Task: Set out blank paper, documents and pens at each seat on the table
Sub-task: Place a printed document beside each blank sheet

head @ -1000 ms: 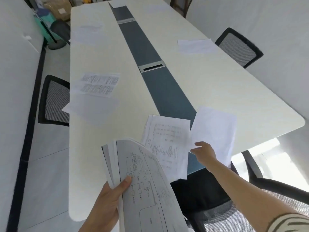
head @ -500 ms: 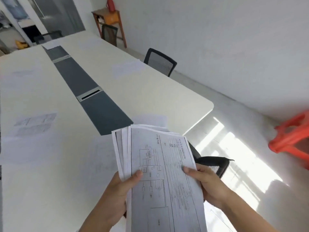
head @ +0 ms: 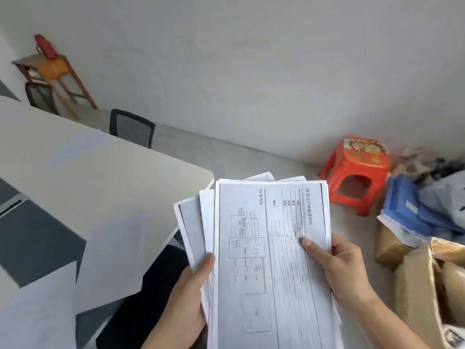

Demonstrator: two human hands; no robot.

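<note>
I hold a fanned stack of printed documents (head: 266,250) in front of me, off the table's end. The top sheet shows a circuit diagram and a lined form. My left hand (head: 186,303) grips the stack's left edge with the thumb on top. My right hand (head: 337,270) grips the right edge, thumb pressed on the top sheet. The white table (head: 75,177) with its dark centre strip lies at the left. A blank sheet (head: 113,260) lies at the table's near end, and another sheet (head: 32,313) shows at the bottom left. No pens are visible.
A black mesh chair (head: 132,127) stands at the table's far side and a black chair seat (head: 141,306) is below the table end. A red plastic stool (head: 357,172), cardboard boxes (head: 425,285) and blue bags (head: 417,212) crowd the floor at right. A wooden side table (head: 52,71) stands far left.
My right hand left the sheets laid at the table end and took hold of the stack beside my left hand. My view swung right, away from the table toward the wall and stool.
</note>
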